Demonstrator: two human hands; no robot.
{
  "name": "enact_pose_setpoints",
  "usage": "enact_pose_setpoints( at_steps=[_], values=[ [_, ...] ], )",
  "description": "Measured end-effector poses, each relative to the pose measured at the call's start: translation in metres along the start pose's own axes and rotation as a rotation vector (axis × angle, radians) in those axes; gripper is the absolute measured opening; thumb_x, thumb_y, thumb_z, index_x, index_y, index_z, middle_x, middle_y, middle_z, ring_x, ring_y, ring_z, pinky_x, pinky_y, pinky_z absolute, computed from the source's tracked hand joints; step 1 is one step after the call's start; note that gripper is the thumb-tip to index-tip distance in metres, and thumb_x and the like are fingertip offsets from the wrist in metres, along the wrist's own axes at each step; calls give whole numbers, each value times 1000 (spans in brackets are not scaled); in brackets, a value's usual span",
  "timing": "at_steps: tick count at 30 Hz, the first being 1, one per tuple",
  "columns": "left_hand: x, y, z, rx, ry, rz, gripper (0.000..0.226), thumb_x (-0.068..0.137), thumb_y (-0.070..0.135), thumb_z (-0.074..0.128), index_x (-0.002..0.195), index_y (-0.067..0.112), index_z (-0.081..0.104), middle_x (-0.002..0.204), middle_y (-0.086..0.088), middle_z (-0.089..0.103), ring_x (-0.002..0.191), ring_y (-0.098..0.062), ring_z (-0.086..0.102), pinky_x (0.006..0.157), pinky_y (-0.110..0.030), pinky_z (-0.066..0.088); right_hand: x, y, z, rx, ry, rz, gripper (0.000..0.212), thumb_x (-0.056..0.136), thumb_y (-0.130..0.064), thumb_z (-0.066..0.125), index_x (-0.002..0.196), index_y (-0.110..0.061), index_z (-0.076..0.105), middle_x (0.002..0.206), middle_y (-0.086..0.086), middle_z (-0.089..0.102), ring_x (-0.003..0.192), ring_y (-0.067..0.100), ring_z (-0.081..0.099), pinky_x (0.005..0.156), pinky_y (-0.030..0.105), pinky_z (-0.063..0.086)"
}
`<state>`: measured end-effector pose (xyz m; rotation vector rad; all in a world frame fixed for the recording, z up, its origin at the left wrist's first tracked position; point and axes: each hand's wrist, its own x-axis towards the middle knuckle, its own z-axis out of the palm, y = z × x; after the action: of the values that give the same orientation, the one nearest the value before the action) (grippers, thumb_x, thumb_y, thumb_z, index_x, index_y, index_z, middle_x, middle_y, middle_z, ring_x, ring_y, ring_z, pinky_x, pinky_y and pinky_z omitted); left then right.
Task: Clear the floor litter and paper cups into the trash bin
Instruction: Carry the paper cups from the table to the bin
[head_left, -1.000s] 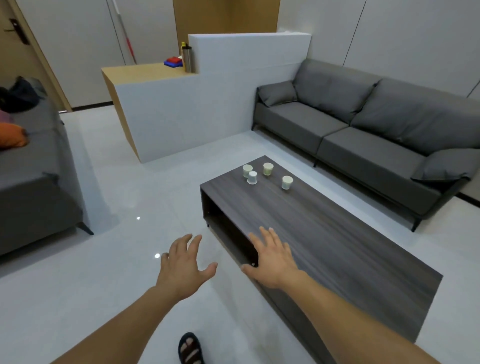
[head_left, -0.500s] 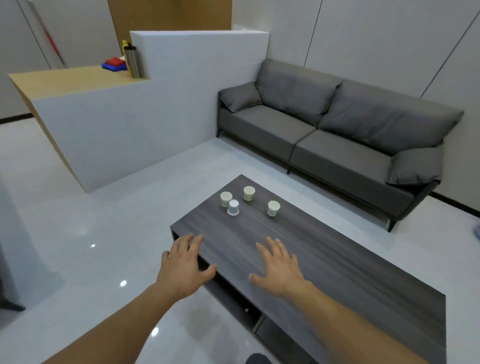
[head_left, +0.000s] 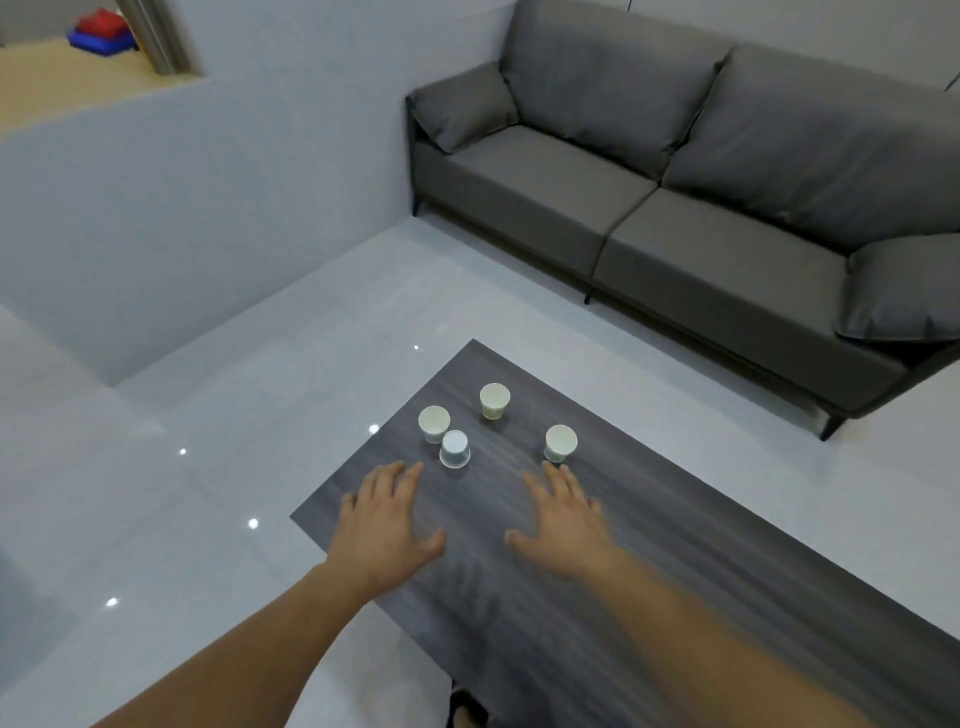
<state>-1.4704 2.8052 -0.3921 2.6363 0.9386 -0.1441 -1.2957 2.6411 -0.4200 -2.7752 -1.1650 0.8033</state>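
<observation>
Paper cups (head_left: 494, 401): three upright, one inverted.

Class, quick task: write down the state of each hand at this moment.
Left hand: open, fingers spread, holding nothing.
Right hand: open, fingers spread, holding nothing.

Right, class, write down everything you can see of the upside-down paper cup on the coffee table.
The upside-down cup is small, white with a bluish cast, seemingly paper. It stands on its wide rim, flat base upward, near the far left corner of the dark wood-grain coffee table. An upright cup sits close behind it; whether they touch is unclear. The left hand lies open just short of it, not touching.
</observation>
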Motion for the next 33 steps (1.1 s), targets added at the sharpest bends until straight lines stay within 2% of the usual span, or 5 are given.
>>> enact_pose_setpoints(
  at_steps=[16,20,25,29,33],
  values=[
    [194,-21,151,-172,-170,55,78,80,57,56,146,22,32,146,6,35,135,-13,31,112,-33,29,287,114,78,-22,-71,315,87,88,-46,63,153,-32,8,162,3,-3,147,37,3,110,57,30],
    [198,-38,181,-230,-173,41,75,79,50,61,144,20,37,143,5,41,133,-13,35,112,-29,29,307,127,97,25,-81,315,74,87,-32,65,148,-24,25,156,13,18,138,41,26,104,51,40],
    [199,-48,197,-314,-217,21,83,78,49,65,147,19,30,143,4,40,133,-11,35,112,-22,26,288,65,100,260,-86,188,75,82,-39,68,146,-23,32,139,8,40,118,31,50,88,36,44],
    [205,-55,189,-455,-205,-31,88,69,43,73,145,22,32,140,9,41,130,-6,35,104,-13,26,253,-7,98,431,-163,0,86,76,-49,66,149,-32,24,140,-4,40,124,18,47,96,34,43],
    [200,-73,180,-571,-267,18,84,63,33,73,135,42,30,128,24,37,125,-2,39,96,0,21,235,-43,96,528,-227,-110,87,77,-52,64,151,-35,20,144,-11,35,129,8,40,98,22,36]
  ],
)
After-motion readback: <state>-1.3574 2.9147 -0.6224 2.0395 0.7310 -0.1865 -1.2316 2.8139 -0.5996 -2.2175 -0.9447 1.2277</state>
